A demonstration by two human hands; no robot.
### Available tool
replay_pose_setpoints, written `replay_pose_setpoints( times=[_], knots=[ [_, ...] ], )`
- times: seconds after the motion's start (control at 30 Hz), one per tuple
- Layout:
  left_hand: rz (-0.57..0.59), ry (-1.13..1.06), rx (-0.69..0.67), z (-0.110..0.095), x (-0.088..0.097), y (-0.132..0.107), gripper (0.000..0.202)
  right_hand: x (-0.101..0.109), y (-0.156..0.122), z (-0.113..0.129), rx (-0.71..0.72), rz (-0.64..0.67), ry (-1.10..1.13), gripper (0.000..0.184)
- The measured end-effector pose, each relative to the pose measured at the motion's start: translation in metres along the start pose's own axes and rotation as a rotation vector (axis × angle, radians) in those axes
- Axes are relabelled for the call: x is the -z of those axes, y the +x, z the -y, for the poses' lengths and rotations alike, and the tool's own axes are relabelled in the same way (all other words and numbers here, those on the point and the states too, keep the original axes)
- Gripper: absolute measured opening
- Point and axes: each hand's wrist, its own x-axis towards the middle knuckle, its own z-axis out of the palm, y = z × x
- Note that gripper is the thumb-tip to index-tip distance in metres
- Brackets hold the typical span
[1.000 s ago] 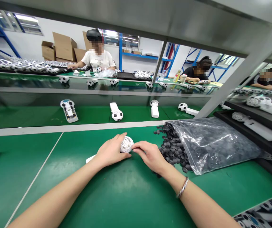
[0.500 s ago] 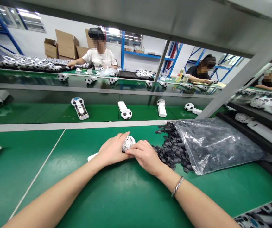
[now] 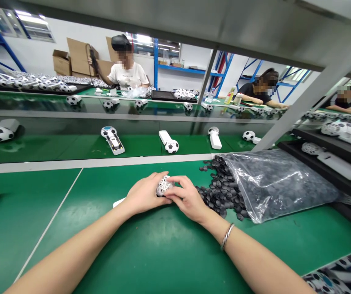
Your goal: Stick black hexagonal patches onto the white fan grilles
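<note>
the ball (image 3: 163, 187) is in the middle of the frame, on the worktop (image 3: 163, 253) or just over it, i can't tell which. the left hand (image 3: 144, 192) grips it from the left, thumb below and fingers above. a white handle (image 3: 118, 202) pokes out past that wrist, so the long way seems to run from there, a bit up and right, to the ball. the right hand (image 3: 190, 200) is at the ball's right edge, fingers bent and seeming to touch it; i can't tell if they pinch anything. black bits (image 3: 224, 194) lie just right of this hand, the nearer one to them
</note>
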Motion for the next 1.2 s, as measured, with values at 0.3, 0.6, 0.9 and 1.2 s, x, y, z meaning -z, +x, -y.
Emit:
replay_pose_setpoints(
  times=[0.3, 0.6, 0.9, 1.2],
  knots=[
    [-0.009, -0.010, 0.009, 0.003, 0.000, 0.001, 0.073, -0.004, 0.001, -0.004, -0.141, -0.015, 0.117, 0.036],
    [-0.010, 0.007, 0.030, 0.002, -0.001, 0.001, 0.073, -0.004, 0.000, -0.010, -0.111, 0.062, 0.133, 0.044],
    [-0.029, 0.052, 0.028, -0.002, 0.000, 0.000, 0.069, -0.004, 0.000, -0.011, -0.082, 0.083, 0.111, 0.048],
    [-0.007, 0.071, -0.017, -0.005, 0.001, 0.001, 0.059, -0.001, 0.009, -0.010, -0.198, 0.061, 0.176, 0.036]
  ],
)
